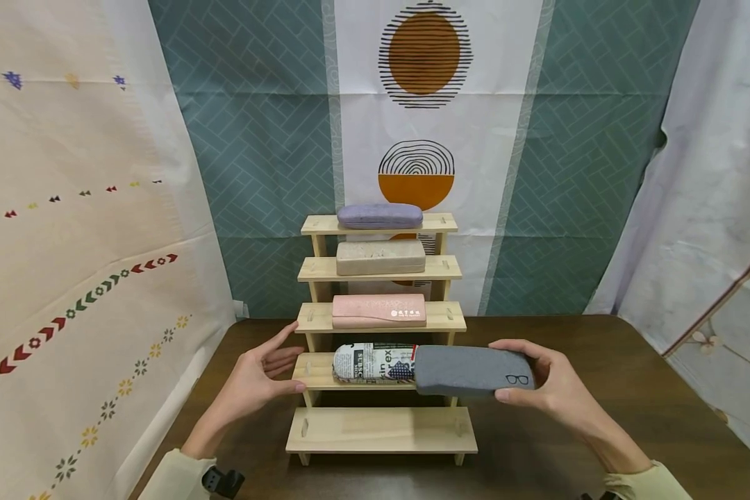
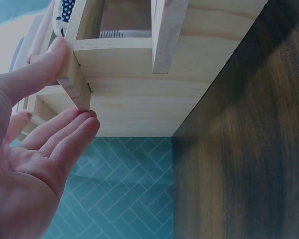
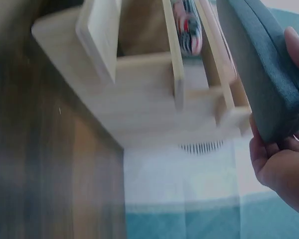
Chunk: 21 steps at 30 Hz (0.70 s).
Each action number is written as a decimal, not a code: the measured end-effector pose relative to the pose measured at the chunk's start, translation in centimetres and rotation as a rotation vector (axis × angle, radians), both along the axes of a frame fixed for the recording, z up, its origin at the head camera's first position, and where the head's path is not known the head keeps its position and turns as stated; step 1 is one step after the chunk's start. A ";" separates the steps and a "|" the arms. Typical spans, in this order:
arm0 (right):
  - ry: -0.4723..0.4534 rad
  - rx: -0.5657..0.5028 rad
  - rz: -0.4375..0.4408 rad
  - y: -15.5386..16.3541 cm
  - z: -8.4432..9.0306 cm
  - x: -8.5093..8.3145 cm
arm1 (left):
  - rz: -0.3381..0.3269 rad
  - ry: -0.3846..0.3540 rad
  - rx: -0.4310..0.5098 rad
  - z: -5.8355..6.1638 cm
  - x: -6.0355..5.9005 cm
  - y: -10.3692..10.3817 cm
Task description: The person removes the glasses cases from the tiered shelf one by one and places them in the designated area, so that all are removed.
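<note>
Above brown table [image 1: 600, 389], right-hand fingers [image 1: 517, 394] grip grey case [image 1: 469, 371].

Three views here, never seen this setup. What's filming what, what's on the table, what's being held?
No machine: a person works with bare hands and wears three cameras. The wide picture comes from the head; the two close ones come from the wrists, looking up along each hand.

On the dark wooden table stands a stepped wooden rack. Its steps carry glasses cases: purple on top, beige, pink, then a newsprint-patterned case. The bottom step has nothing on it.

The right hand holds a grey glasses case by its end, partly in front of the newsprint one. The left hand, fingers straight, touches the end of that step without a grip.
</note>
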State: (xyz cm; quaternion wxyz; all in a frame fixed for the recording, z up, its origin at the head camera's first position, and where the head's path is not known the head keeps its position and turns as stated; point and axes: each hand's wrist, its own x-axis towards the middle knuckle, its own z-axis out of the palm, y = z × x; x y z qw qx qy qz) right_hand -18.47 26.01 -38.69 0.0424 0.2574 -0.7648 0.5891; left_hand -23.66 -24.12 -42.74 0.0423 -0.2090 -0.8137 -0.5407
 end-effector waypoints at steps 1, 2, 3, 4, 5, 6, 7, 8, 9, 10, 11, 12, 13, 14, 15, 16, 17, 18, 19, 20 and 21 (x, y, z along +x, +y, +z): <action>-0.002 0.005 -0.007 0.5 0.1 -0.1 | 0.001 0.002 -0.002 0.0 0.0 0.0; -0.005 0.010 -0.014 1.0 0.1 -0.2 | 0.002 0.003 -0.002 0.0 0.0 0.0; -0.009 0.015 -0.021 1.5 0.1 -0.3 | 0.003 0.005 -0.003 0.0 0.0 0.0; -0.007 0.019 -0.027 2.0 0.2 -0.4 | 0.001 0.009 -0.005 0.0 0.0 -0.1; -0.004 0.020 -0.029 2.4 0.2 -0.6 | 0.003 0.011 -0.004 0.0 -0.1 -0.1; -0.001 0.019 -0.028 2.9 0.1 -0.7 | 0.003 0.013 -0.006 0.0 -0.1 -0.1; 0.000 0.016 -0.024 3.3 0.1 -0.8 | 0.003 0.015 -0.005 0.0 -0.1 -0.1; 0.004 0.015 -0.019 3.8 0.1 -0.9 | 0.001 0.016 -0.005 0.0 -0.1 -0.1; 0.002 0.012 -0.017 4.2 0.0 -1.0 | 0.000 0.019 -0.004 0.0 -0.1 -0.1; -0.001 0.008 -0.014 4.6 0.0 -1.1 | -0.003 0.021 -0.005 0.1 -0.1 -0.1; -0.007 0.005 -0.012 5.0 -0.1 -1.2 | -0.002 0.021 -0.006 0.1 -0.1 -0.1; -0.017 0.002 -0.009 5.4 -0.1 -1.3 | -0.002 0.020 -0.009 0.0 -0.1 -0.2; -0.022 0.003 -0.006 5.8 -0.2 -1.4 | -0.001 0.021 -0.008 0.0 -0.1 -0.2; -0.027 0.002 -0.005 6.2 -0.3 -1.5 | 0.000 0.021 -0.008 0.0 -0.1 -0.2; -0.033 0.000 -0.004 6.6 -0.3 -1.6 | 0.001 0.020 -0.007 0.0 -0.1 -0.2; -0.034 0.001 -0.003 6.9 -0.4 -1.7 | 0.000 0.019 -0.007 0.0 0.0 -0.2; -0.036 0.002 -0.001 7.3 -0.5 -1.8 | 0.000 0.017 -0.007 0.0 -0.1 -0.2; -0.038 0.004 -0.002 7.6 -0.5 -1.8 | 0.001 0.018 -0.007 0.0 -0.1 -0.2; -0.036 0.009 -0.007 7.9 -0.6 -1.9 | 0.000 0.020 -0.005 -0.1 -0.1 -0.2; -0.037 0.012 -0.009 8.2 -0.6 -2.0 | -0.001 0.021 -0.006 -0.1 -0.1 -0.2; -0.029 0.023 -0.016 8.5 -0.7 -2.1 | -0.003 0.021 -0.007 -0.1 -0.1 -0.2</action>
